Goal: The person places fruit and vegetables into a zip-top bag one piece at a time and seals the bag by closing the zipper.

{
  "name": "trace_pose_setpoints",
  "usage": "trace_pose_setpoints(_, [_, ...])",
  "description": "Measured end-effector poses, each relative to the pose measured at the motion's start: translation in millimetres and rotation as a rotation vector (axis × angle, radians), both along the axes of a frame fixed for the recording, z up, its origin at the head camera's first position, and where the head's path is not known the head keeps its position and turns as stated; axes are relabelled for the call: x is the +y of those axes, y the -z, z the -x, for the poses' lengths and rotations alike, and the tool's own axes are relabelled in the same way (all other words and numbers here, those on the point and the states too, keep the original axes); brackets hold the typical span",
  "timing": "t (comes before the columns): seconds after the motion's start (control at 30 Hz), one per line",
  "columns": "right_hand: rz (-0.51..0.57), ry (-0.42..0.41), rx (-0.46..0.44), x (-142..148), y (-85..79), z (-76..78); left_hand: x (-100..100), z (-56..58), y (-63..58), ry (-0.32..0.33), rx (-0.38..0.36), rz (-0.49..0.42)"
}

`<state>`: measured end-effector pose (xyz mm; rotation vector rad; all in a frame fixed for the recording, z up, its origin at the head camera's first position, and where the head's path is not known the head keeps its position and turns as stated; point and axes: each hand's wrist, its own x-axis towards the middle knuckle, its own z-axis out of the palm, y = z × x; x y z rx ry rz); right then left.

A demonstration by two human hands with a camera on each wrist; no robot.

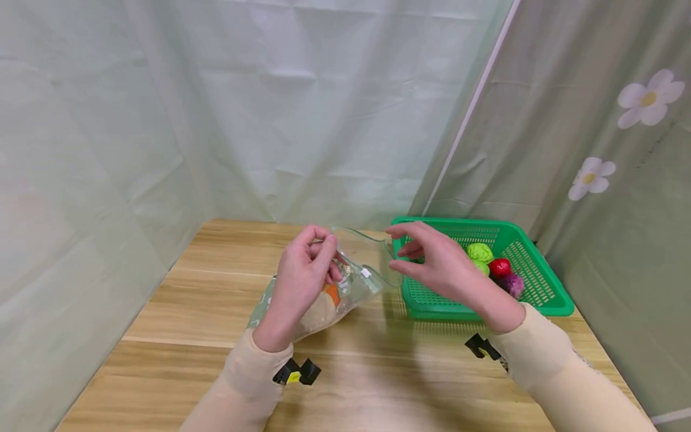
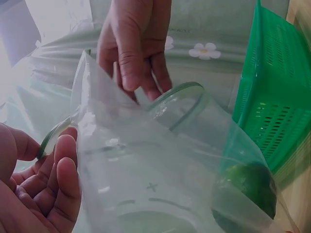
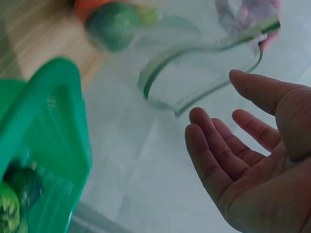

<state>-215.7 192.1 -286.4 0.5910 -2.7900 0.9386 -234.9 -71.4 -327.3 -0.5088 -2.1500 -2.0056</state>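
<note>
A clear zip-top bag point(image 1: 353, 291) with printed marks leans over the table, its mouth gaping. My left hand point(image 1: 305, 276) pinches one side of the mouth between thumb and fingers. Beside the opposite side of the mouth, my right hand point(image 1: 439, 259) holds nothing, its fingers and thumb spread apart. In the right wrist view the bag's green-edged rim point(image 3: 194, 50) stands just past those fingertips. Inside the bag, a dark green vegetable point(image 2: 250, 191) shows in the left wrist view, and an orange item point(image 1: 332, 294) in the head view.
A green plastic basket point(image 1: 534, 264) stands at the right of the wooden table point(image 1: 189, 300). In it lie a light green vegetable point(image 1: 479, 252), a red one point(image 1: 500, 267) and a purple one point(image 1: 511, 285). Pale curtains point(image 1: 324, 108) hang behind the table and along its sides.
</note>
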Motion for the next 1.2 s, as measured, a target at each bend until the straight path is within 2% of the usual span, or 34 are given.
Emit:
trace_pose_setpoints(0.37, [-0.269, 0.136, -0.065, 40.4, -7.2, 12.5, -2.2, 0.1, -1.0, -0.003, 0.008, 0.0])
trace_pose_setpoints(0.67, [-0.493, 0.169, -0.13, 56.8, -0.8, 24.6, -3.3, 0.6, -0.6, 0.005, 0.012, -0.019])
trace_pose_setpoints(1.2, [-0.636, 0.156, -0.251, 77.3, 12.2, 54.1, -3.7, -0.1, 0.3, 0.004, 0.002, -0.019])
